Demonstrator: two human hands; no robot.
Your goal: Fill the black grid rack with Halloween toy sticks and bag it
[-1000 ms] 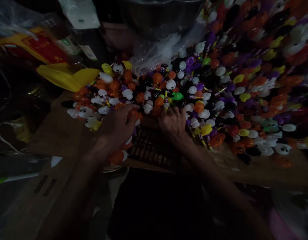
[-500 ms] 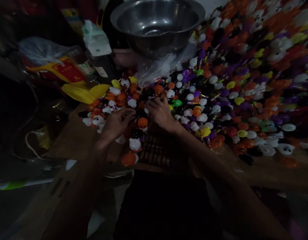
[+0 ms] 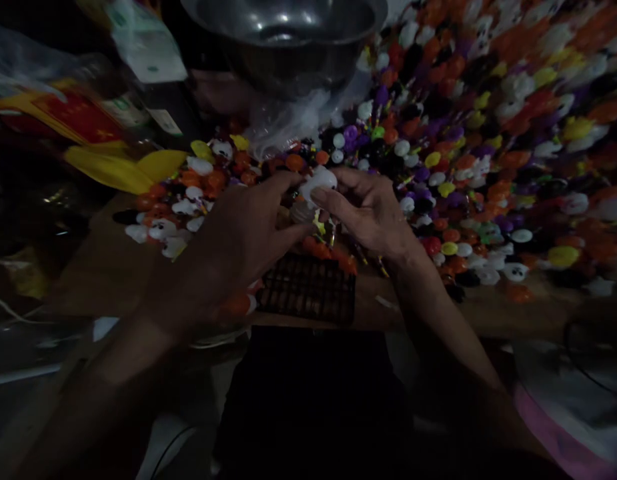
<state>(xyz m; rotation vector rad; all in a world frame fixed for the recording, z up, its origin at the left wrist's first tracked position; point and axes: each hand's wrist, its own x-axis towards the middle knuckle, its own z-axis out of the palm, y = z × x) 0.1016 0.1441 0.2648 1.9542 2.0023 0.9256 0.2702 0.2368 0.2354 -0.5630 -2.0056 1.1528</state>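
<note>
My right hand [image 3: 371, 207] pinches a small white plastic figure [image 3: 319, 184], with dark marks on its side, between thumb and fingers. Just below that figure, a pale ribbed round piece [image 3: 302, 212] sits between the thumb and forefinger of my left hand [image 3: 248, 230]. The two pieces are close together; whether they touch is unclear. Under the hands hang small yellow and clear bits [image 3: 320, 223]. A dark frame with rows of rounded beads, like an abacus [image 3: 308, 290], lies in front of me, with orange figures [image 3: 333, 253] along its far edge.
A big heap of orange, white, black, purple and yellow plastic figures [image 3: 488, 173] covers the right side. A smaller pile [image 3: 163, 230] lies at left. Behind stand a steel basin [image 3: 298, 63], a clear plastic bag [image 3: 283, 130], a dark bottle [image 3: 165, 113] and a yellow item [image 3: 108, 170].
Both hands have come up from the pile and closer to me, now holding the white figure and the pale piece. The view has shifted right, and the abacus-like frame shows more fully.
</note>
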